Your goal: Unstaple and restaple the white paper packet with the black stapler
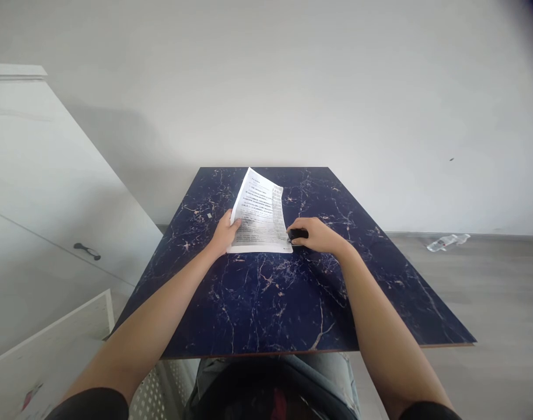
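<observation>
A printed sheet of paper (260,219), possibly several together, is held up at a slant above the dark blue marbled table (266,303). My left hand (225,233) grips its left edge, the thumb lying over the printed side. At the lower right edge of the paper, my right hand (316,234) is closed around a small black stapler (298,234). The stapler's front end meets the paper's edge; fingers cover part of its body, and I cannot tell whether its jaws are pressed together.
A small pale scrap (209,215) lies on the table's left side. To the left stands a white cabinet (38,175) with a dark handle (87,251). A clear plastic bottle (448,242) lies on the floor at right, by the wall (266,87).
</observation>
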Demonstrator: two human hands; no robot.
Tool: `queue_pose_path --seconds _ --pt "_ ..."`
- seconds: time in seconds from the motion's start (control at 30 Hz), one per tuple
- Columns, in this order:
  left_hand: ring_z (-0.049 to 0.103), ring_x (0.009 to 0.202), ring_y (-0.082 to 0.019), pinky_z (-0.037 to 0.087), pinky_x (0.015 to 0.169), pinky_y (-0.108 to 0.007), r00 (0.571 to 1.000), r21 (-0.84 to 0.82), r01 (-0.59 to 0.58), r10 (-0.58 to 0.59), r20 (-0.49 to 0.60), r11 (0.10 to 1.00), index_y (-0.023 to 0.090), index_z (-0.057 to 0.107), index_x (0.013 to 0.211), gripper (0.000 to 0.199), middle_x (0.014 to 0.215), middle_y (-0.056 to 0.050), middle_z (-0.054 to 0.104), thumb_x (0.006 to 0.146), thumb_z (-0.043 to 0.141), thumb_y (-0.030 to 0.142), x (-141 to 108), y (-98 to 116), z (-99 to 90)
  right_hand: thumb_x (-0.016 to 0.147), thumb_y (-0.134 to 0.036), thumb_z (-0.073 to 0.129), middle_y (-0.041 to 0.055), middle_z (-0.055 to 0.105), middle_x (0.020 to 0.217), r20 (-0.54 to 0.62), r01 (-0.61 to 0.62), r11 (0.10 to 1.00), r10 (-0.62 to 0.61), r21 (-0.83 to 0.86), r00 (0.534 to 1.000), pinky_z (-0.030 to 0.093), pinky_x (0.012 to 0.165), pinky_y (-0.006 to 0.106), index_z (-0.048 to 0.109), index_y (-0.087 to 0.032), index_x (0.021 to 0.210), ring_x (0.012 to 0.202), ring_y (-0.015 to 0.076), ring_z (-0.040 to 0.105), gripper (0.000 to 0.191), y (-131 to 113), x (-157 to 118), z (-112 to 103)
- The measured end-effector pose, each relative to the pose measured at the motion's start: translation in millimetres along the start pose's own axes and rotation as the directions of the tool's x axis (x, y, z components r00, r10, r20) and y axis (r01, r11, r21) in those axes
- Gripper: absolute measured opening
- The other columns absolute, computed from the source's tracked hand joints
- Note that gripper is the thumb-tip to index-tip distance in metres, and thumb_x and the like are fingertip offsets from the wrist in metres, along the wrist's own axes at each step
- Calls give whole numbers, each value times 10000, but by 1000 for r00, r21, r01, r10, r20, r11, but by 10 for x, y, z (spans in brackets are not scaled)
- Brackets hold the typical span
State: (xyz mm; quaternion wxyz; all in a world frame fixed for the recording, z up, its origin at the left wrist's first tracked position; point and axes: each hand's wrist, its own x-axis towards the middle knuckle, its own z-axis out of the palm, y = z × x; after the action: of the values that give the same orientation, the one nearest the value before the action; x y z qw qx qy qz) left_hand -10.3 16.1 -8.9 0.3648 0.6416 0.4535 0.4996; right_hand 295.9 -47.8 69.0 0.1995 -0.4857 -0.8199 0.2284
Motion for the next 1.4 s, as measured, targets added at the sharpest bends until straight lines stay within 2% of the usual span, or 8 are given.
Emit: queue_pose_path --seconds 0.53,0.73,0.83,0.9,1.0,1.07,1.23,1.4 --pt "641 1103 -262 467 1012 -417 1000 1 -11 11 7 1000 206 620 1169 300 1182 -79 704 911 589 358 -10 28 3 808 -262 711 75 723 1113 21 22 998 -21 -52 1000 537 901 407 744 -215 1084 976 261 676 282 -42 1 -20" --pt "645 1092 -266 481 995 -423 1000 13 -8 8 6 1000 208 623 1148 277 1166 -81 706 911 587 347 -14 36 2 813 -333 731 74 721 1107 10 30 1000 -30 -1 1000 534 903 416 749 -234 1089 986 264 673 294 -23 -15 -21" --pt "641 1110 -267 479 1003 -428 1000 12 -14 14 8 1000 207 617 1154 275 1180 -83 701 914 578 335 -13 31 2 851 -434 701 82 708 1150 -82 25 997 -19 75 996 533 876 397 722 -243 1148 1007 257 662 354 -6 -11 -40" --pt "642 1109 -265 475 1013 -435 1000 14 -18 18 6 1000 207 613 1163 279 1181 -81 699 912 575 323 -11 26 4 913 -485 613 91 710 1114 -279 -12 994 42 107 959 523 836 380 711 -225 1120 979 246 655 347 17 14 -38" --pt "642 1103 -266 473 1019 -442 1000 30 -23 23 5 999 207 618 1164 281 1174 -80 700 908 574 315 -11 28 10 986 -464 473 80 698 913 -589 -111 991 135 76 797 477 755 352 694 -194 935 820 216 622 354 49 75 19" --pt "641 1103 -266 475 1016 -441 1000 36 -26 26 4 999 209 620 1160 277 1172 -79 699 907 574 311 -14 38 14 986 -416 466 61 657 813 -680 -161 987 129 17 722 442 734 343 656 -194 835 749 201 577 329 47 112 88" --pt "644 1094 -260 477 1013 -435 1000 27 -21 21 1 999 213 624 1148 261 1169 -74 700 907 571 295 -22 63 17 927 -303 546 51 630 823 -701 -199 974 67 -108 710 410 782 342 589 -209 791 804 212 543 170 -37 169 295" --pt "643 1088 -275 485 988 -441 1000 33 15 -15 -8 999 213 634 1127 255 1165 -84 707 902 597 327 -15 46 8 913 -234 516 54 593 799 -692 -246 958 79 -146 718 399 788 346 539 -217 741 806 220 517 175 -83 227 450"
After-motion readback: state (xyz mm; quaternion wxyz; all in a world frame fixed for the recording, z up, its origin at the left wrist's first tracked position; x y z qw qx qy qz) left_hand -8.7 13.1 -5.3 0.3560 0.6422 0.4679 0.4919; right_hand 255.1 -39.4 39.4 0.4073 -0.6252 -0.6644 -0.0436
